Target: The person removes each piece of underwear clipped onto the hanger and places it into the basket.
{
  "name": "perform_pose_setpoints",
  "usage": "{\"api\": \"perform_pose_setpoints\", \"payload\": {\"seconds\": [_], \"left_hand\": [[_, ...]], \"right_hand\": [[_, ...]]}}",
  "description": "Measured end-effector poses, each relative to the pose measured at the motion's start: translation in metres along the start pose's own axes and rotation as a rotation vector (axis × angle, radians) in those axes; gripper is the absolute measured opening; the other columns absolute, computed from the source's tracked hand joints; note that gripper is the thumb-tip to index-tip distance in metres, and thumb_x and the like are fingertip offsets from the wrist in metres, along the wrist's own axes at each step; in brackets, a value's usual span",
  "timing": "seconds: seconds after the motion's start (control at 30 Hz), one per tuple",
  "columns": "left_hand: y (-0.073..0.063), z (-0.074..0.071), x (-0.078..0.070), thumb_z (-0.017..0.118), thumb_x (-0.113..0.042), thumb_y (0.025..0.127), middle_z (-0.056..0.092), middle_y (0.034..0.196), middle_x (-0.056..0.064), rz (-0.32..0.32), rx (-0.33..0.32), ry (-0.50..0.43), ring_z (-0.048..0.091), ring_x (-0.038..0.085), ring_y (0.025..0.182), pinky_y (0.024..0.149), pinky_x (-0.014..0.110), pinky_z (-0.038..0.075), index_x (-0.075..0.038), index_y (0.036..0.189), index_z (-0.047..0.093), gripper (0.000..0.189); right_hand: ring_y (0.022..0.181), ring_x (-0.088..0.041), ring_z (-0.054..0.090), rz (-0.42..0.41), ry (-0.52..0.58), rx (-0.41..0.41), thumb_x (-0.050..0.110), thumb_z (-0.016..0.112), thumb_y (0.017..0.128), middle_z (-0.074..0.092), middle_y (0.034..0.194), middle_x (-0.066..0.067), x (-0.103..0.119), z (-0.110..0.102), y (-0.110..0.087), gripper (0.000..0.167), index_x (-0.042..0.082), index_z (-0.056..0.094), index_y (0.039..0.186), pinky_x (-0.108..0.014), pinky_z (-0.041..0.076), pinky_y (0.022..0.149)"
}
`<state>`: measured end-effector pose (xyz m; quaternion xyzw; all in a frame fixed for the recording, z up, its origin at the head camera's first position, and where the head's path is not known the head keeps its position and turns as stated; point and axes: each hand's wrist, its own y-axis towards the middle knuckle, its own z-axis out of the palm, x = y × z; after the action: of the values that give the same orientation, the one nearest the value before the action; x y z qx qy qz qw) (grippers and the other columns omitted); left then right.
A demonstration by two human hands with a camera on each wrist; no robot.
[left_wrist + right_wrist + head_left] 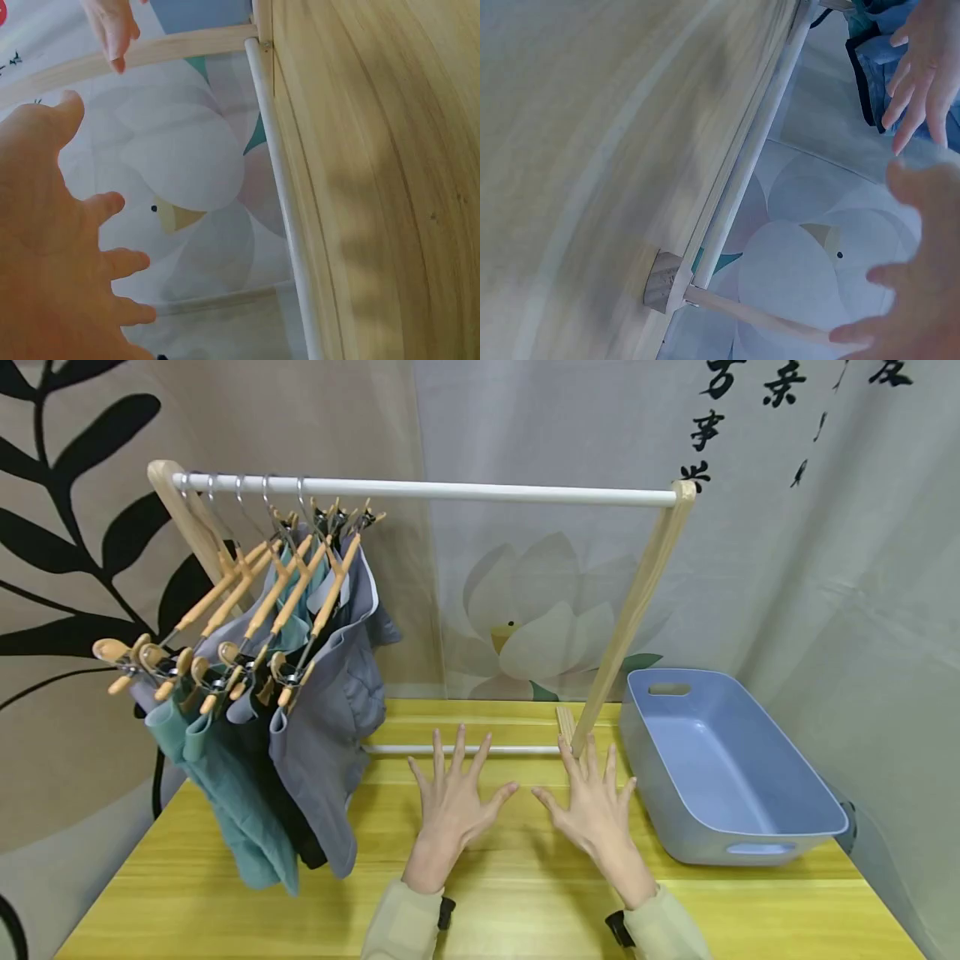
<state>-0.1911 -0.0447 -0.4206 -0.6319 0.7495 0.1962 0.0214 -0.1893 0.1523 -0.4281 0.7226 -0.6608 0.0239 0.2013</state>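
Both hands hover over the wooden table with fingers spread wide and nothing held. The left hand (453, 802) is left of centre, its palm and fingertips large in the left wrist view. To its right, the right hand (597, 814) spreads near the foot of the rack's right post (637, 602). On the left end of the rack's white top bar (480, 491) hang several wooden clip hangers (288, 589). They carry small garments: a grey-blue one (322, 693) in front, teal shorts (225, 793) and a black piece (288, 802) behind.
A blue plastic basket (675, 768) with handle cutouts stands at the table's right side; its visible inside holds nothing. A white lower bar (517, 750) runs low across the rack. Printed curtains (540, 443) hang behind the table (517, 910).
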Motion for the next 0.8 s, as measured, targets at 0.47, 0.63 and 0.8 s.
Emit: {"api": "perform_pose_setpoints", "payload": {"seconds": [0.47, 0.63, 0.8], "left_hand": [[0.004, -0.021, -0.005, 0.053, -0.033, 0.096, 0.068, 0.115, 0.015, 0.12, -0.388, -0.125, 0.064, 0.034, 0.106, 0.082, 0.043, 0.057, -0.004, 0.123, 0.06, 0.04], [0.004, -0.04, -0.008, 0.059, -0.025, 0.093, 0.072, 0.101, 0.014, 0.163, -0.504, -0.12, 0.068, 0.03, 0.091, 0.07, 0.037, 0.058, -0.001, 0.113, 0.065, 0.031], [0.007, -0.072, -0.011, 0.063, -0.02, 0.091, 0.072, 0.096, 0.013, 0.186, -0.608, -0.097, 0.067, 0.028, 0.086, 0.066, 0.035, 0.058, -0.001, 0.108, 0.066, 0.026]], "right_hand": [[0.128, -0.043, 0.044, 0.075, 0.458, -0.425, 0.028, 0.059, 0.093, 0.038, 0.144, -0.023, -0.008, -0.049, 0.057, 0.068, 0.0, 0.028, 0.146, -0.057, 0.044, 0.096], [0.126, -0.042, 0.046, 0.008, 0.632, -0.432, 0.023, 0.059, 0.094, 0.041, 0.141, -0.025, -0.014, -0.061, 0.082, 0.067, -0.003, 0.026, 0.145, -0.055, 0.044, 0.099], [0.113, -0.043, 0.058, -0.034, 0.706, -0.449, 0.016, 0.06, 0.093, 0.052, 0.129, -0.026, -0.019, -0.067, 0.094, 0.06, -0.002, 0.032, 0.143, -0.051, 0.054, 0.086]]}}
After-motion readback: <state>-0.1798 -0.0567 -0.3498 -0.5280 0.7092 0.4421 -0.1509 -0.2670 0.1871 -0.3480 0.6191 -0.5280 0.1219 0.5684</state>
